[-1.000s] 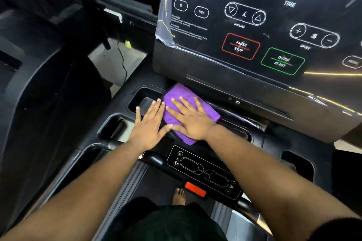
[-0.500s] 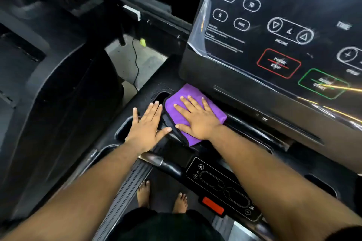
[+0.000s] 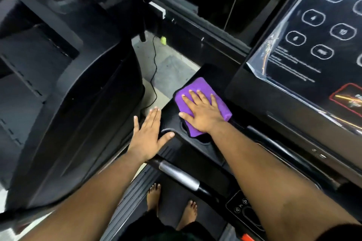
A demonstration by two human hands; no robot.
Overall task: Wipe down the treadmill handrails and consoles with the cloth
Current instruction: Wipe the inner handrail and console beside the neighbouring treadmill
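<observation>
- The right hand (image 3: 202,112) lay flat on the purple cloth (image 3: 197,92), fingers straight and spread, pressing it down rather than gripping it.
- Over the preceding second the cloth had travelled leftward along the console tray (image 3: 207,72); it had been beneath the middle of the display panel (image 3: 305,60) and now sat at the tray's far left corner, partly overhanging a cup-holder recess (image 3: 203,142).
- The left hand (image 3: 147,137) was open and empty, palm down on the tray's left edge beside another recess (image 3: 166,131). It had moved left with the cloth and stood slightly further from the right hand than before.
- The view had swung left as well: less of the display panel showed, and the neighbouring machine (image 3: 68,84) and the floor (image 3: 166,70) with its cable (image 3: 153,76) filled more of the frame.
- Judgement: one pass across the left part of the tray appeared finished, the cloth having reached the end of that surface.
- The handrail (image 3: 178,174), its metal grip section near the lower centre, and the lower control pad (image 3: 244,211) were not under the cloth, and probably remained to be wiped.
</observation>
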